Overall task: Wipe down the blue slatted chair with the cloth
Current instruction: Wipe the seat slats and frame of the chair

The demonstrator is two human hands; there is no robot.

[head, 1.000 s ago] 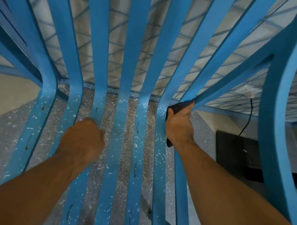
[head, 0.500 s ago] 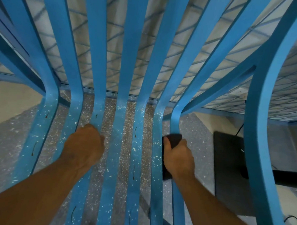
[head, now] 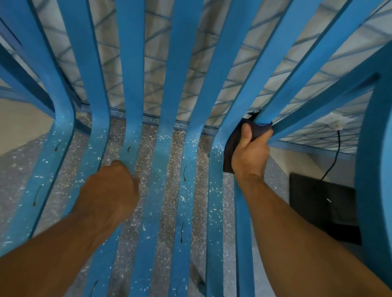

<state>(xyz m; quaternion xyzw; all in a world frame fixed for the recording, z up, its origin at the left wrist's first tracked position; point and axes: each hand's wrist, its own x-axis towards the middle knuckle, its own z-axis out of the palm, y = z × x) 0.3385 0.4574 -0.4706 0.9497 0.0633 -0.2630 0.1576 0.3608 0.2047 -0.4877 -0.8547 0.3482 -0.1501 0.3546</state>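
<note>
The blue slatted chair point(head: 167, 107) fills the view, its curved slats running up and away from both hands. The dark cloth point(head: 231, 147) is wrapped around one slat at its bend, and the right hand point(head: 249, 152) is clamped on cloth and slat together, thumb up on the near side and fingers curled round the far edge. A fold of the cloth hangs down beside the wrist on the inner side. The left hand point(head: 110, 189) sits lower and well apart from the right, three slats over, closed in a fist around a slat below its bend; nothing else is in it.

Half a second ago the right hand and cloth were lower on the same slat, below the bend; they have since slid up to it, near where they were a second ago. The left hand has kept its grip in the same place.

Beyond the right hand, a black cable point(head: 333, 159) drops from a white wall socket point(head: 334, 123) toward a dark box point(head: 322, 204). A speckled floor point(head: 173, 205) shows between the slats.
</note>
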